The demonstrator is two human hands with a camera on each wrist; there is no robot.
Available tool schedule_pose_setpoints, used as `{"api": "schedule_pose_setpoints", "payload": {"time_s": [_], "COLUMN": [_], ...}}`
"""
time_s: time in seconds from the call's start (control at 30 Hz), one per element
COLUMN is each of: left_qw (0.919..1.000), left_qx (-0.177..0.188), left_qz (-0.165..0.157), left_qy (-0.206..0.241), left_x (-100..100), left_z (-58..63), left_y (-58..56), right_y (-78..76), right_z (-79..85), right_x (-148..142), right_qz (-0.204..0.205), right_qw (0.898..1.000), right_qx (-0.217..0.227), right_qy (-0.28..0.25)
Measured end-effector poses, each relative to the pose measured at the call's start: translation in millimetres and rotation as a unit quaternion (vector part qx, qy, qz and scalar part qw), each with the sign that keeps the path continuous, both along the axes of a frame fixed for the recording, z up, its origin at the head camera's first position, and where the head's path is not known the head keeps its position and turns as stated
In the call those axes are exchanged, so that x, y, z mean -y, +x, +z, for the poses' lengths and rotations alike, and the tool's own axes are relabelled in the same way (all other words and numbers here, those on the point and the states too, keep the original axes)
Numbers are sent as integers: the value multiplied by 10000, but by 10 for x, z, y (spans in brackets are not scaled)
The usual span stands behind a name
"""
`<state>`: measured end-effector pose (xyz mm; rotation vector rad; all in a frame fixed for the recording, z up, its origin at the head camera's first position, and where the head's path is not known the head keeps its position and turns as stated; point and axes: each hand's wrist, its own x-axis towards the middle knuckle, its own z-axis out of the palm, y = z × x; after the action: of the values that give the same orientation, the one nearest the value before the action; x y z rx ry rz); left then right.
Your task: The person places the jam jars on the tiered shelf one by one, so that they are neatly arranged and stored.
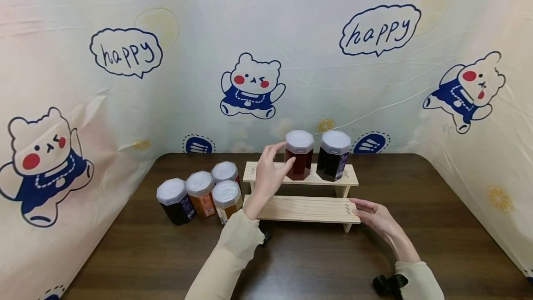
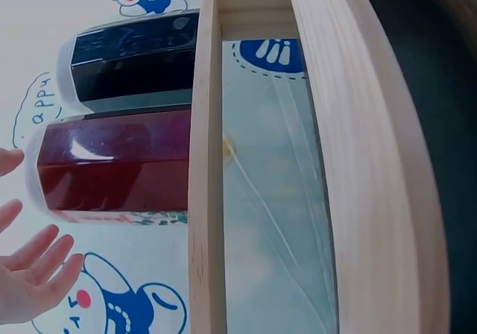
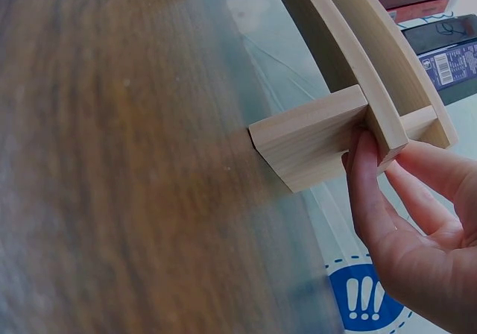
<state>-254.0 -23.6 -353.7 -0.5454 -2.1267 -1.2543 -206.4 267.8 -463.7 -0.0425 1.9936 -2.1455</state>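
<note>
Head view: my left hand [image 1: 268, 175] is at the left side of a red jar [image 1: 299, 165], which stands upright about midway along the upper board [image 1: 250, 174] of a two-step wooden stand [image 1: 342, 191]. A dark jar [image 1: 331, 165] stands just beside it, nearer that board's right end. I expect the red jar to be stiff, smooth enough to slip and fairly heavy if full; its flat facets just below the pale lid [image 1: 299, 140] look the surest hold. My right hand [image 1: 376, 216] is at the right end of the lower board [image 1: 300, 208].

Left wrist view: my left thumb and fingers are spread wide. The fingers sit apart from the jar's side; whether the thumb touches the lid, I cannot tell.

Right wrist view: my right thumb and fingers narrowly pinch the lower board's end, and the wood looks rigid and light.
</note>
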Motion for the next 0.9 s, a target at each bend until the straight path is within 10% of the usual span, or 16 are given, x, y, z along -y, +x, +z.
{"api": "schedule_pose_setpoints", "payload": {"time_s": [0.5, 0.9], "left_qw": [9979, 9953], "left_qx": [455, 132], "left_qz": [145, 372], "left_qy": [-438, -884], "left_x": [293, 568], "left_z": [-84, -167], "left_y": [205, 369], "right_y": [0, 3], "right_z": [-2, 10], "right_x": [-2, 2], "right_qz": [40, 23], "right_qw": [10000, 9999], "right_qx": [20, 93], "right_qy": [2, 107]}}
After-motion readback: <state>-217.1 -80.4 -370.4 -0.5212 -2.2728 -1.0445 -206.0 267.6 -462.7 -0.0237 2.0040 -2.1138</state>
